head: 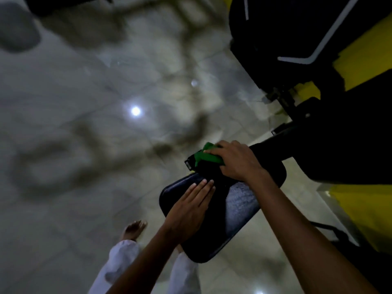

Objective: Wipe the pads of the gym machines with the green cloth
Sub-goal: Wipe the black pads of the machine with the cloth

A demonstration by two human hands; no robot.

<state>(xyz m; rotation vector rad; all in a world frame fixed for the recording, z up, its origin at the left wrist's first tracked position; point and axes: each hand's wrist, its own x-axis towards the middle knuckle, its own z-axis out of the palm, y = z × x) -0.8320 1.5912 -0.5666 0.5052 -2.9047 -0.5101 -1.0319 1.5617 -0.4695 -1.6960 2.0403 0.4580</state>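
Two bare hands work on a black padded seat of a yellow-and-black gym machine, seen from a head-worn camera looking down. The right hand presses a bunched green cloth against the far end of the pad, fingers curled over the fabric, beside a dark upper pad that reaches in from the machine frame. The left hand lies flat on the near left part of the seat, fingers straight and together, holding nothing. A patch of the seat between the two forearms shows a dull grey sheen. Below, the person's pale trouser legs and one bare foot stand on a glossy tiled floor, which mirrors a round ceiling light and blurred equipment shapes.
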